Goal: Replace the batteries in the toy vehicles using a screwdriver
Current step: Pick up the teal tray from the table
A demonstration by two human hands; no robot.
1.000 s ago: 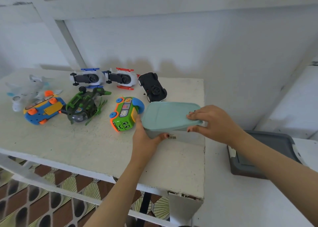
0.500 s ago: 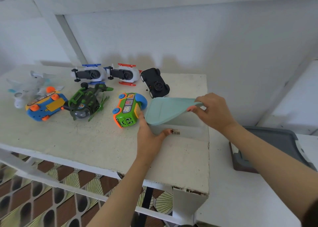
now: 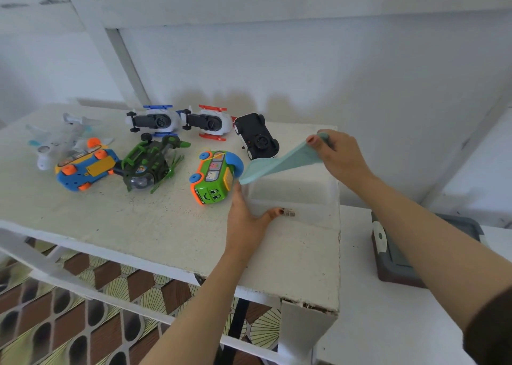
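A clear plastic box point(image 3: 302, 198) stands at the right end of the white table point(image 3: 138, 226). My left hand point(image 3: 246, 218) grips its near left corner, thumb on the front wall. My right hand point(image 3: 340, 157) pinches the far right edge of the teal lid point(image 3: 279, 162) and holds it tilted up, its left edge still on the box. Several toy vehicles lie to the left: a green bus point(image 3: 213, 179), a black car point(image 3: 256, 137) upside down, a green helicopter point(image 3: 149, 165), a blue and orange car point(image 3: 86, 168). No screwdriver or batteries show.
Two white toy vehicles, one blue-trimmed point(image 3: 155, 121) and one red-trimmed point(image 3: 210, 122), lie upside down by the wall, and a pale toy plane point(image 3: 55, 140) lies at the far left. A grey case point(image 3: 410, 251) sits on the lower white surface to the right. Patterned floor shows below.
My right hand has lifted the lid's right side from flat on the box to steeply tilted. My left hand has stayed on the box corner.
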